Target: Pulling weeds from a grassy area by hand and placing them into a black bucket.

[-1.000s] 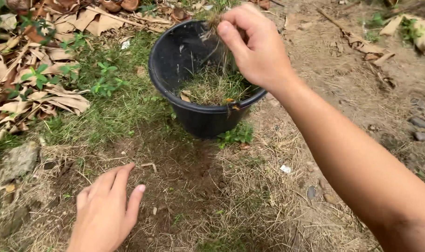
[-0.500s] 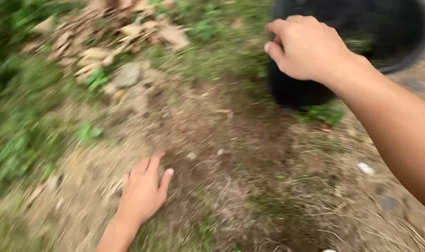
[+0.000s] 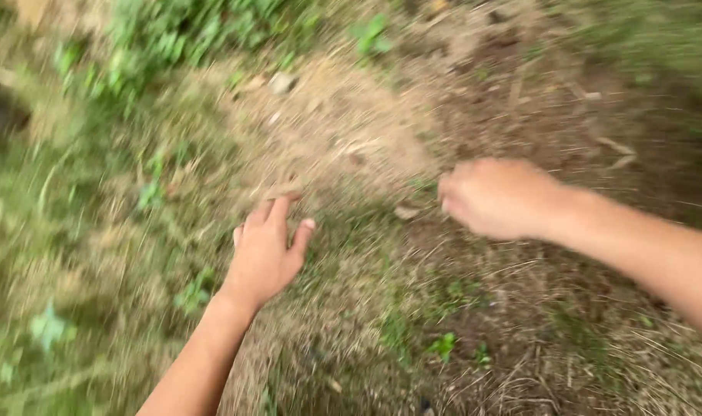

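The view is blurred by motion. My left hand [image 3: 266, 250] rests flat on a patch of dry grass [image 3: 328, 131], fingers spread and pointing up the frame, holding nothing. My right hand [image 3: 493, 196] hovers a little above the bare soil [image 3: 536, 100] to the right of it, fingers curled in a loose fist. I cannot see anything between those fingers. The black pot from earlier is out of view.
Green weeds [image 3: 189, 31] grow along the top left. Small green sprouts [image 3: 443, 343] stand in the dry grass near the bottom. A small pale stone [image 3: 281, 81] lies near the top.
The view has swung left and the black pot has left the frame. My right hand came down from the pot towards the ground near my left hand, which stays on the grass.
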